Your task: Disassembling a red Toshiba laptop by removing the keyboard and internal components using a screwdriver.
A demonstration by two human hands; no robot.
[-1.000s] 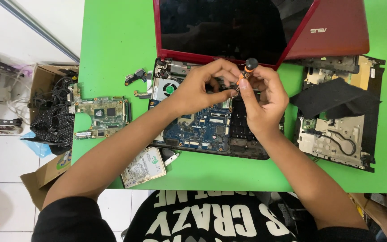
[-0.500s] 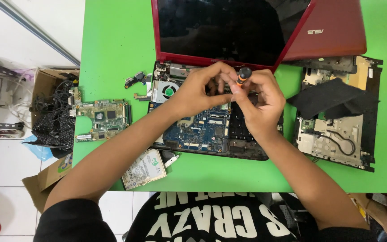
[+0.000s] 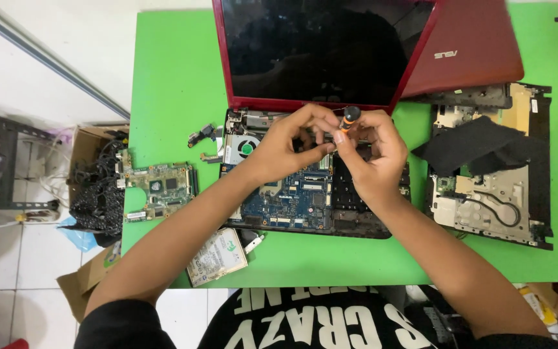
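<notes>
Screwdriver (image 3: 348, 118) pinched in right hand (image 3: 372, 155), black-and-orange handle up, shaft pointing down into opened laptop base (image 3: 305, 194) directly beneath. Left hand (image 3: 285, 145) closed narrow, fingertips at the tip, equally near. Red screen lid (image 3: 321, 52) just behind.

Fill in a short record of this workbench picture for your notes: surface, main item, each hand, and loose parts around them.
Surface: green table
Main item: opened red laptop, blue mainboard exposed, cooling fan at its left
Right hand: holds a small screwdriver, black-capped, orange collar
Left hand: fingertips beside the screwdriver, over the board
Loose parts: green circuit board left; hard drive at near edge; second red lid and stripped base right
</notes>
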